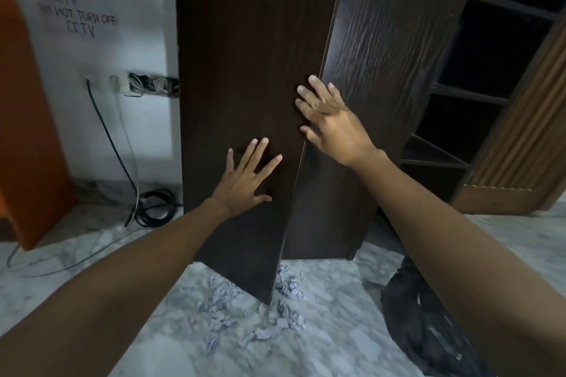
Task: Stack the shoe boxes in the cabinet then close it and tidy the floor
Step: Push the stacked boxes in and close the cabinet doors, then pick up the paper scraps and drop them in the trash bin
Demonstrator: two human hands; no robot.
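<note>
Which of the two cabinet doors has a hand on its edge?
The right door: the right hand lies across its edge, fingers spread. The left hand presses flat on the left door's face, away from the edge.

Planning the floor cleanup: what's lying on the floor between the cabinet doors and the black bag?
In the head view, crumpled paper scraps by the doors, then bare marble floor up to the black bag.

Left hand [245, 176] flat on left door [239, 70]; right hand [332, 122] on right door [382, 55]; paper scraps [260, 312] on floor [92, 248] before cabinet.
</note>
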